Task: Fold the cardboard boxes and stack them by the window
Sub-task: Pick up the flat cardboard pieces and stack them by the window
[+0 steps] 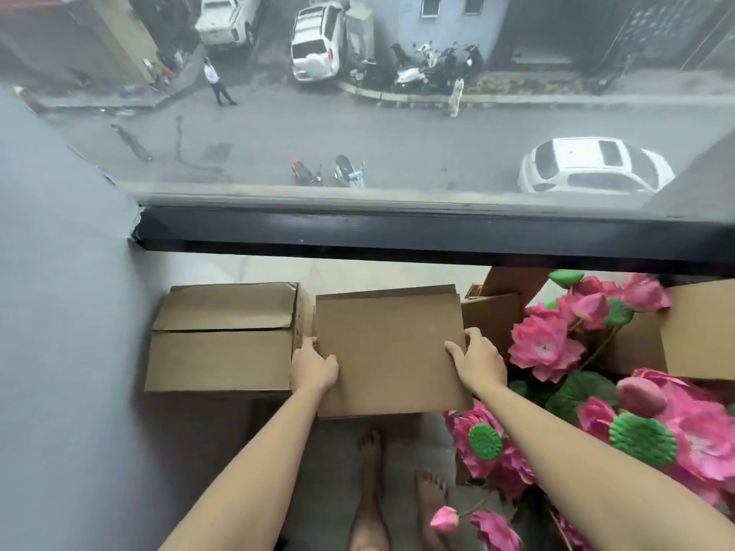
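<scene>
Hands, left and right, grip plain box; neighbouring box's print seems illegible.

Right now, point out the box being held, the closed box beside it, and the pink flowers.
held box [391,351]: head view, middle of its flat top.
closed box [222,363]: head view, nearer top flap.
pink flowers [543,346]: head view, centre of one open bloom.
</scene>
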### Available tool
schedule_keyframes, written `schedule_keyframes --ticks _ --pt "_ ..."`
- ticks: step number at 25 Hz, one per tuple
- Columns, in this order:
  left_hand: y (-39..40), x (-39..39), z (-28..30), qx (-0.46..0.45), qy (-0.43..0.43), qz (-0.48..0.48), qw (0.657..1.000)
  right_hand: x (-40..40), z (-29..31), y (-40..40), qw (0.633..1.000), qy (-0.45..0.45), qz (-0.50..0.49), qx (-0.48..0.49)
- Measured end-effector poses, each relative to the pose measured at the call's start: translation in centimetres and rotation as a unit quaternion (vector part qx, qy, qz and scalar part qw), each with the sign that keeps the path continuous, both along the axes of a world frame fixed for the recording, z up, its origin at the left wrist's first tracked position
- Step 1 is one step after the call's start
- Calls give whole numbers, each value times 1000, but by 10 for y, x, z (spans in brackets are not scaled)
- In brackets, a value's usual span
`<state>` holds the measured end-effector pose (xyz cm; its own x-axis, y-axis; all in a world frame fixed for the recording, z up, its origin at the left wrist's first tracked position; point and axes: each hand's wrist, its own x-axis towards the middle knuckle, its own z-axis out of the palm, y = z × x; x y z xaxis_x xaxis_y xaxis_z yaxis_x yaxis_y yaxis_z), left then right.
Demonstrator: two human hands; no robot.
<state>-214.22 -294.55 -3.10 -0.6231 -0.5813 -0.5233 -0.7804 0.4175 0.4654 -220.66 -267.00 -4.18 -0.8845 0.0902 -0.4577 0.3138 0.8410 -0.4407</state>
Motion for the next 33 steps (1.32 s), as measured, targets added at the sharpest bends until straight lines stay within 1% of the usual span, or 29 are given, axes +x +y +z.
schedule_keyframes --ticks 3,9,14,17,18,19,21,22,24,26,28,33 --pt "-13 -19 -34 15 -24 -26 999 -16 -34 -8 1000 -26 -13 11" --pt "-34 -46 -105 51 -70 -45 995 -43 -101 -25 997 -70 -16 24" --pt "-44 -56 -145 69 -84 -73 991 -56 -144 -34 995 -95 -21 28" --pt "-39 -52 -158 60 -106 -116 986 -55 -161 -38 992 -123 -17 29" --pt "-35 -49 -159 30 -117 -151 981 -53 -164 -40 991 -130 -19 31" --pt "-30 -47 -161 -17 -122 -197 973 -53 -166 -42 990 -133 -23 31" --pt "-20 -42 -162 -112 -109 -291 944 -50 -168 -46 990 -137 -31 30" --pt "-17 -40 -161 -135 -101 -317 933 -49 -168 -49 989 -139 -30 32" --pt "-14 -38 -160 -148 -115 -332 924 -48 -166 -54 988 -149 -15 40" --pt "-18 -36 -159 -138 -146 -319 926 -48 -163 -61 985 -166 13 47" --pt "-24 -36 -154 -141 -164 -332 918 -50 -157 -66 983 -172 33 54" --pt "-22 -46 -127 -143 -148 -394 896 -39 -121 -67 980 -164 52 101"
